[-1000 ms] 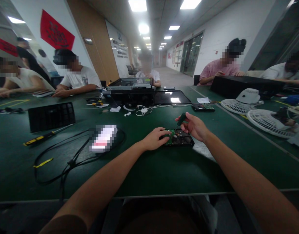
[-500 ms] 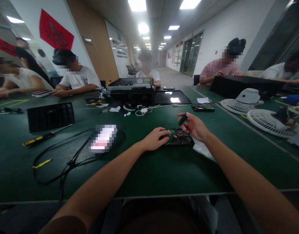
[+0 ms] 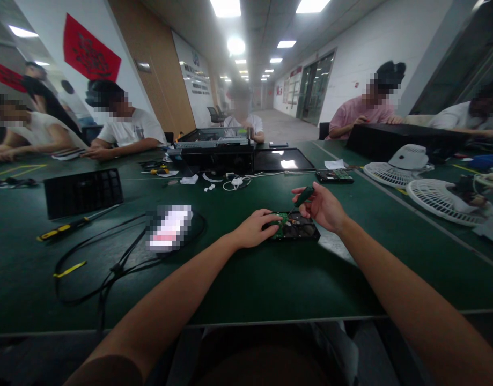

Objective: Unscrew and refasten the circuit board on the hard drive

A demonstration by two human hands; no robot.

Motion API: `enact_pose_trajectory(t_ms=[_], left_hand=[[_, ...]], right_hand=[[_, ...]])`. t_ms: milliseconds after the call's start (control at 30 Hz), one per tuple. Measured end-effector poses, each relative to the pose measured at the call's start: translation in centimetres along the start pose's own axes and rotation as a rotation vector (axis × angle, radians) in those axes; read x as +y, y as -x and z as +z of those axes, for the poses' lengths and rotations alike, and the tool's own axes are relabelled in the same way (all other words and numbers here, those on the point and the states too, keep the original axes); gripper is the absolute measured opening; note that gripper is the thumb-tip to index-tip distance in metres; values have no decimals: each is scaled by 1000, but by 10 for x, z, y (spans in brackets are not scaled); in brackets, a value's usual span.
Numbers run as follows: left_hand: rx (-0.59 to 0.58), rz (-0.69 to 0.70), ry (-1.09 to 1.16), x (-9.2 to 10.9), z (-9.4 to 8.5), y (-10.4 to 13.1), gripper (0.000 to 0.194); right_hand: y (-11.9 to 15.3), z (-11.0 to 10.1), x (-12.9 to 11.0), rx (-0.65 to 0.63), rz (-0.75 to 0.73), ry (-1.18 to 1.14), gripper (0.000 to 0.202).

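A black hard drive (image 3: 304,231) with a green circuit board lies flat on the green table in front of me. My left hand (image 3: 256,229) grips its left end, fingers over the board and thumb along the near side. Between the fingers of my right hand (image 3: 323,208) is a small screwdriver (image 3: 304,197) with a dark green handle. It slants, its thin shaft running down to the circuit board. Whether the tip sits in a screw is too small to tell.
Left of me lie a phone (image 3: 170,228), looped black cables (image 3: 117,269) and a yellow-black screwdriver (image 3: 63,229). Beyond stand a dark panel (image 3: 83,193) and an open computer case (image 3: 214,159). Another drive (image 3: 335,176) and white fan parts (image 3: 443,202) are at right. Several people sit around.
My right hand has tilted the screwdriver handle over to the right, nearer to lying flat. The left hand and the hard drive have stayed in place.
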State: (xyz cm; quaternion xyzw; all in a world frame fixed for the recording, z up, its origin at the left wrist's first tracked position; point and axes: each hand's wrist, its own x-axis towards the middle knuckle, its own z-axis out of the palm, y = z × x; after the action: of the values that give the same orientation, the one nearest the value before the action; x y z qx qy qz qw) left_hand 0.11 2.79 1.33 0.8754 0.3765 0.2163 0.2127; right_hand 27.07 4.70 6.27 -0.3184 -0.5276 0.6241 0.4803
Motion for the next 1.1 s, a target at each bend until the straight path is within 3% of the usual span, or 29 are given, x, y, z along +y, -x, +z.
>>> enact_pose_trajectory(t_ms=[500, 900, 1100], left_hand=[[4, 3, 0, 1, 0, 0, 46], [0, 3, 5, 1, 0, 0, 45], [-12, -19, 14, 0, 0, 0, 46]], right_hand=[[3, 4, -2, -4, -12, 117, 43], [2, 3, 2, -21, 13, 60, 48], [2, 4, 1, -21, 2, 18, 42]])
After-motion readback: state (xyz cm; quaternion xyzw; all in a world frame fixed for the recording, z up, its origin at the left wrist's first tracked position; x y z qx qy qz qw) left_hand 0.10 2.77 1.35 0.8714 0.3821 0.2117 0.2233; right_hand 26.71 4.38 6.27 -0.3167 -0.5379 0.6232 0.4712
